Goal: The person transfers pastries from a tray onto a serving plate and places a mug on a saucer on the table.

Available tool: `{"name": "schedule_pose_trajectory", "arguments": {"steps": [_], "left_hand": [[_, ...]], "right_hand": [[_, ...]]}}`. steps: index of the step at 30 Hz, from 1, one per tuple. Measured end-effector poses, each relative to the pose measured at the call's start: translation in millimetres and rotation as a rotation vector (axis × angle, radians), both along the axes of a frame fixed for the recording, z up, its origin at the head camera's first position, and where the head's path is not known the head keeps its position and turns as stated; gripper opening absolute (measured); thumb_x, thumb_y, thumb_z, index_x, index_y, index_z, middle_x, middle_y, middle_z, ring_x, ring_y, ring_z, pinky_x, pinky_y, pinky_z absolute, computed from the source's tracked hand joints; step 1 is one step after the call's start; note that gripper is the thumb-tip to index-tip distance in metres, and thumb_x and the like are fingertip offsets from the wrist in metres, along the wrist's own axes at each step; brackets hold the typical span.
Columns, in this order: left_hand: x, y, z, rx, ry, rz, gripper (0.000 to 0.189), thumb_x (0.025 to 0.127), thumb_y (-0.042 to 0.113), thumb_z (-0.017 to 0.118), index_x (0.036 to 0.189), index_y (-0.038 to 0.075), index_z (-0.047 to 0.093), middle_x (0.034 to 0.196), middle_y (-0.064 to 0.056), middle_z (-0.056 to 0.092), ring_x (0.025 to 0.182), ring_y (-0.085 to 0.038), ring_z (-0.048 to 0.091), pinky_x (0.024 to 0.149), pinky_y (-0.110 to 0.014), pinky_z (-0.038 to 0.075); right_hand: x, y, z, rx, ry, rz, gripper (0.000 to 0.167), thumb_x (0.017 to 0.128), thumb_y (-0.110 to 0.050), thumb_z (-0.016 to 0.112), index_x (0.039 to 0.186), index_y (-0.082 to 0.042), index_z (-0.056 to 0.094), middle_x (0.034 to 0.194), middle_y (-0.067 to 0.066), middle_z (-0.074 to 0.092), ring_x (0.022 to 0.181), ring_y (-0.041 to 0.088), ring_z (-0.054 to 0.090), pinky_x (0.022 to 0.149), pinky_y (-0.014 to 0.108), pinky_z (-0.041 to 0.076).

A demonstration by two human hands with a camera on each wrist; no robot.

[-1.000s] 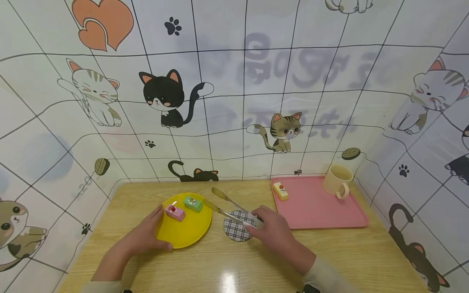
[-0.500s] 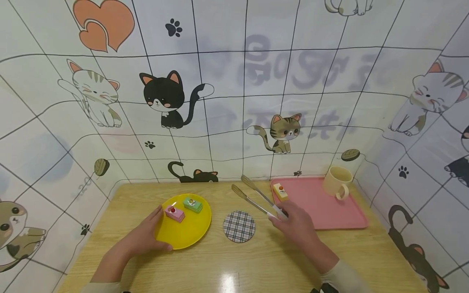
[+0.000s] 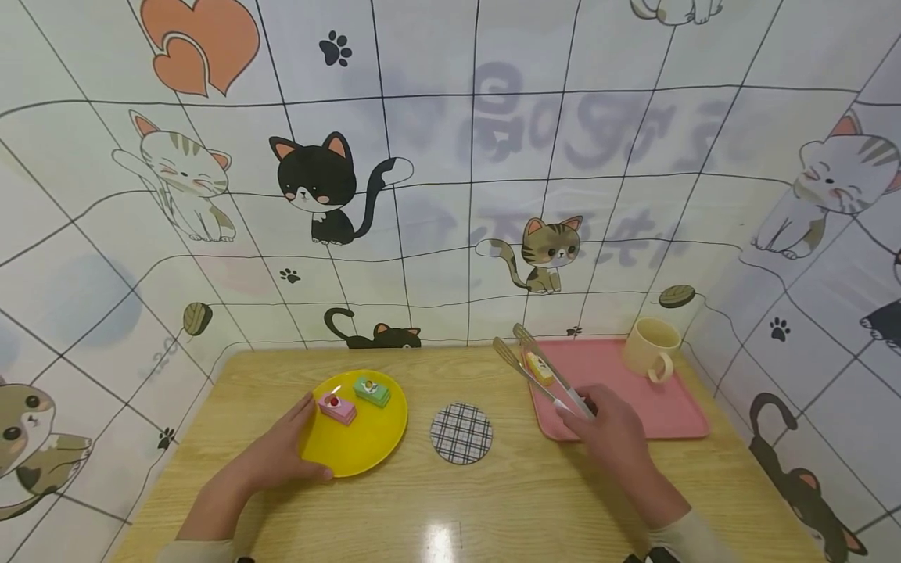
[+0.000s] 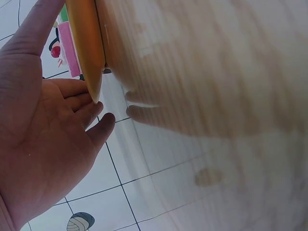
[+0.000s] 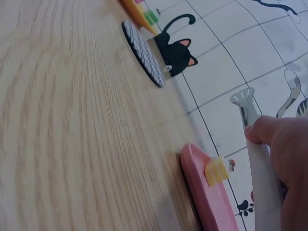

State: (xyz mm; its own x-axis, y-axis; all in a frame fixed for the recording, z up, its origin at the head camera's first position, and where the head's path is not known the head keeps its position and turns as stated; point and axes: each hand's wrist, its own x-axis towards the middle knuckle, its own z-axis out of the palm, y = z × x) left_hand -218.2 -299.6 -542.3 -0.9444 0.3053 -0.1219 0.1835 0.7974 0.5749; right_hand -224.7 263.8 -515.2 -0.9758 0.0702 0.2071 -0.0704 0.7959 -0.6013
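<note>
My right hand [image 3: 614, 432] holds tongs [image 3: 565, 384] with white handles and metal tips, their arms spread. In the head view the arms pass either side of a yellow toy cake slice [image 3: 540, 369] at the left end of a pink tray [image 3: 662, 414]. The right wrist view shows the tongs' tip [image 5: 244, 100] raised apart from the slice [image 5: 216, 171]. My left hand [image 3: 278, 452] touches the left rim of a yellow plate [image 3: 359, 450], thumb and fingers spread along it. On the plate lie a pink cake slice [image 3: 338, 408] and a green one [image 3: 371, 392].
A round plaid coaster [image 3: 461, 434] lies on the wooden table [image 3: 394, 516] between plate and tray. A cream mug [image 3: 651, 344] stands at the tray's back right. A cat-print sheet [image 3: 436, 219] closes off the back and sides.
My right hand has moved the tongs rightward, from over the coaster to the yellow cake slice on the tray. My left hand and the plate stay in place.
</note>
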Motion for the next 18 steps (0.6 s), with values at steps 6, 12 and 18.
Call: {"name": "schedule_pose_trajectory", "arguments": {"steps": [6, 12, 18], "left_hand": [[-0.5, -0.2, -0.8, -0.002, 0.005, 0.001, 0.14, 0.074, 0.054, 0.101, 0.169, -0.013, 0.023, 0.179, -0.034, 0.012, 0.162, -0.059, 0.02, 0.128, -0.071, 0.026], [-0.5, 1.3, 1.4, 0.009, 0.006, -0.001, 0.141, 0.074, 0.053, 0.101, 0.169, -0.013, 0.022, 0.179, -0.034, 0.012, 0.162, -0.059, 0.02, 0.128, -0.071, 0.025], [2.0, 3.2, 5.0, 0.007, 0.008, -0.003, 0.139, 0.074, 0.05, 0.102, 0.169, -0.014, 0.023, 0.178, -0.036, 0.013, 0.161, -0.06, 0.022, 0.127, -0.072, 0.027]], "right_hand": [[1.8, 17.5, -1.7, 0.017, 0.009, -0.016, 0.049, 0.096, -0.044, 0.088, 0.122, -0.005, 0.074, 0.099, 0.005, 0.073, 0.084, 0.023, 0.062, 0.073, 0.039, 0.05], [6.9, 27.7, -3.5, 0.013, -0.031, -0.034, 0.052, 0.098, -0.047, 0.085, 0.125, -0.005, 0.074, 0.102, 0.007, 0.073, 0.085, 0.024, 0.062, 0.072, 0.038, 0.05], [10.2, 34.2, -6.9, 0.032, -0.071, -0.042, 0.051, 0.099, -0.045, 0.084, 0.123, -0.002, 0.073, 0.098, 0.006, 0.07, 0.081, 0.022, 0.06, 0.067, 0.036, 0.048]]}}
